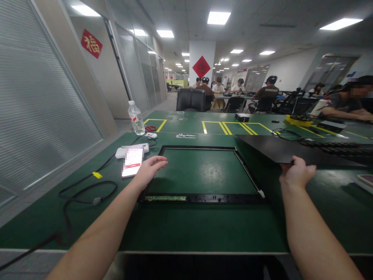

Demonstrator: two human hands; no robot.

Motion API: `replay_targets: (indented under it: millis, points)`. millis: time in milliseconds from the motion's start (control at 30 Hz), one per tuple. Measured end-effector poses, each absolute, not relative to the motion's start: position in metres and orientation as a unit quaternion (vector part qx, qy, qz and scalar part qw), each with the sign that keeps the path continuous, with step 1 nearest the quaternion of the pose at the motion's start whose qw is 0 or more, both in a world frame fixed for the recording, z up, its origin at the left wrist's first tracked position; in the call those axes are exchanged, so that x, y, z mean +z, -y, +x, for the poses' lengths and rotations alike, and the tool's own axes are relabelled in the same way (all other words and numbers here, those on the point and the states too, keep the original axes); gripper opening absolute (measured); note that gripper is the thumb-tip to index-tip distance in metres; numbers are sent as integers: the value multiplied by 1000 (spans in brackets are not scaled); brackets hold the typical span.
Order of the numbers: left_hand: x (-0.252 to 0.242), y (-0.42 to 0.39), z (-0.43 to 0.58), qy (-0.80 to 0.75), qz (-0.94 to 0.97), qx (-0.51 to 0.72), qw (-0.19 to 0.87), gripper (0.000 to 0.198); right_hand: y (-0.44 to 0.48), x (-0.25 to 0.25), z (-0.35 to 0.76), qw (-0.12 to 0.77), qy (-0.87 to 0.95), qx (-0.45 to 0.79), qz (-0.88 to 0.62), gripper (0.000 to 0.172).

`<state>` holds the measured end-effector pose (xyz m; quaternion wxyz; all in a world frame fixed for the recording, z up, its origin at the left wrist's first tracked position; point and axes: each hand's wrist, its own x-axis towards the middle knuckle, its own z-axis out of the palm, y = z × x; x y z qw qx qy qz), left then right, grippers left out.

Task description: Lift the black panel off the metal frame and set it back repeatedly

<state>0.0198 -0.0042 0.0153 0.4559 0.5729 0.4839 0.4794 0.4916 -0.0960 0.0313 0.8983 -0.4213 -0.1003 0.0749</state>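
Observation:
A thin black rectangular frame (204, 198) lies flat on the green table (186, 229) in front of me, with the green surface showing through its middle. My left hand (150, 168) rests on the frame's left edge, fingers stretched out and flat. My right hand (295, 173) grips the near edge of a large flat black panel (279, 147), which is lifted and tilted above the table to the right of the frame.
A phone (132, 161) and a white power pack (131, 149) lie left of the frame, with black cables (87, 192) trailing off. A water bottle (136, 118), a plastic cup (180, 115) and small tools sit farther back. Several people sit at tables beyond.

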Motion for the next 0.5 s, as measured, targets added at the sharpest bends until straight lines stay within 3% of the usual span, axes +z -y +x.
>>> replay_targets:
  millis: [500]
  points:
    - [27,13,24,-483,579,469,460,34,98,35,486,883,127,82,-445,35]
